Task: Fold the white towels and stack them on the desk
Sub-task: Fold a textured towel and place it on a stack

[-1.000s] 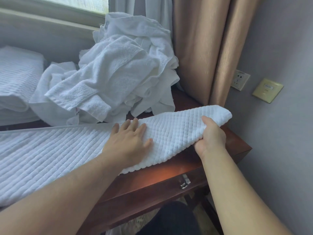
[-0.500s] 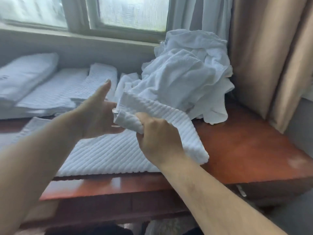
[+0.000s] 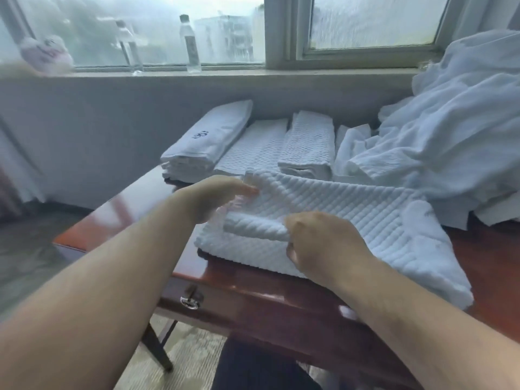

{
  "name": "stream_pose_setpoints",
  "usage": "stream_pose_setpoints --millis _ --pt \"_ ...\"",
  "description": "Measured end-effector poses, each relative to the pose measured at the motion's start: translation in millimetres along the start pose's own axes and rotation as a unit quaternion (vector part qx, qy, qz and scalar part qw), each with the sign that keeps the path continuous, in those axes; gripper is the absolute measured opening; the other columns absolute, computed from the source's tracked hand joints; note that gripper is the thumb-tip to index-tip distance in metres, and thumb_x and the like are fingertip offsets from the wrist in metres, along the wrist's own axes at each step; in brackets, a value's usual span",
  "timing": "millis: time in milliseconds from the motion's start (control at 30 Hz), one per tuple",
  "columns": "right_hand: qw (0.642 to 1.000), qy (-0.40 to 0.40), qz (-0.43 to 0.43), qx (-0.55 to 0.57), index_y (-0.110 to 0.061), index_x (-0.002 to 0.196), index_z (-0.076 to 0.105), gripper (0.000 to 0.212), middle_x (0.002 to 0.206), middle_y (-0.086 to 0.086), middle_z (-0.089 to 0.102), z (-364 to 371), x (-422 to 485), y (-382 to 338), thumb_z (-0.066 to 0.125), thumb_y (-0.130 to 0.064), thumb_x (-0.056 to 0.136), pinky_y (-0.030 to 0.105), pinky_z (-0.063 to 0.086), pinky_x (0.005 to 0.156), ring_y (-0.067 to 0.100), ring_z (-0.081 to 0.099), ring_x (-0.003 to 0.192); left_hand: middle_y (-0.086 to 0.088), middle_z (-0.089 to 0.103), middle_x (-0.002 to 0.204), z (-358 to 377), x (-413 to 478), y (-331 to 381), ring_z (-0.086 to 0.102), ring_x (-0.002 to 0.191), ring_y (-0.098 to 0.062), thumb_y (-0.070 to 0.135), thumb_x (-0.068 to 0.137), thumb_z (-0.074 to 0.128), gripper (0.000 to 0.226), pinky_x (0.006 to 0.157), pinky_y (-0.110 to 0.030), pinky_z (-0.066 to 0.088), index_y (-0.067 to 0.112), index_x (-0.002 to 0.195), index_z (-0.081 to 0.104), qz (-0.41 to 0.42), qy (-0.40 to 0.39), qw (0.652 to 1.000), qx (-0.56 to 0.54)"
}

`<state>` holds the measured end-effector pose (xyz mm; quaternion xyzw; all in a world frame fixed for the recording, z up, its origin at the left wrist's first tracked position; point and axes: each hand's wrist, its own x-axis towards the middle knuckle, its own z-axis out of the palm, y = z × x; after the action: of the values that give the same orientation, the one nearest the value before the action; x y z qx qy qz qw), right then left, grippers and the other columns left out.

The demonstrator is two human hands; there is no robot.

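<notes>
Waffle-weave towel (image 3: 351, 215): being laid on the desk (image 3: 233, 280) near its front edge, a folded layer being gripped by the curled right hand (image 3: 323, 243). Left hand (image 3: 216, 195): being held flat, fingers straight, at the towel's left end. Folded towel stack (image 3: 208, 142): dark mark being shown, unreadable. Unfolded towel pile (image 3: 455, 130): being heaped at right. Two water bottles (image 3: 190, 43): being stood on the windowsill, labels blurred.

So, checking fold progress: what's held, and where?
The right hand grips the waffle towel by its folded-over left end; the left hand only touches it.
</notes>
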<state>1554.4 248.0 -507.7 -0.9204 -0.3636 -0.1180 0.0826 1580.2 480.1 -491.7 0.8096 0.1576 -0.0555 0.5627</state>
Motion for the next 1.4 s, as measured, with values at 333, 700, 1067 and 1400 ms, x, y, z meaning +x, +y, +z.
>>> stream_pose_setpoints --millis 333,700,1067,1400 --pt "0.997 0.043 -0.055 -0.042 -0.022 0.08 0.043 0.017 0.06 -0.007 0.034 7 27 -31 0.051 -0.016 0.094 0.029 0.012 0.046 0.018 0.029 0.048 -0.02 0.073 0.113 -30 7 -21 0.073 0.102 -0.03 0.013 0.097 0.062 0.026 0.072 -0.033 0.061 -0.007 0.114 0.068 -0.059 -0.041 0.982 -0.175" --pt "0.988 -0.08 -0.025 0.127 -0.025 0.097 0.068 0.04 0.102 -0.01 0.068 1 19 -6 0.037 -0.052 0.1 0.038 0.046 0.089 0.019 0.06 0.108 -0.003 0.052 0.134 -6 6 -14 0.046 0.126 -0.023 0.027 0.09 0.063 0.052 0.107 -0.037 0.041 0.021 0.139 0.047 0.075 0.261 0.938 0.217" --pt "0.975 -0.133 0.177 -0.004 -0.038 0.157 0.025 0.059 0.169 0.0 0.013 12 6 85 0.018 -0.055 0.101 0.051 -0.004 0.124 0.025 0.0 0.156 0.007 0.002 0.169 67 7 -24 -0.005 0.155 -0.016 0.075 0.095 0.018 0.07 0.125 -0.047 -0.005 0.044 0.158 0.014 0.156 0.04 0.861 0.483" --pt "0.974 -0.149 0.17 0.017 -0.039 0.161 0.005 0.068 0.171 -0.002 0.002 31 7 98 0.008 -0.066 0.098 0.047 -0.012 0.124 0.023 -0.005 0.157 0.015 -0.002 0.168 66 15 -33 -0.005 0.154 -0.009 0.085 0.082 0.007 0.085 0.124 -0.044 -0.007 0.046 0.158 0.006 0.124 0.062 0.864 0.485"
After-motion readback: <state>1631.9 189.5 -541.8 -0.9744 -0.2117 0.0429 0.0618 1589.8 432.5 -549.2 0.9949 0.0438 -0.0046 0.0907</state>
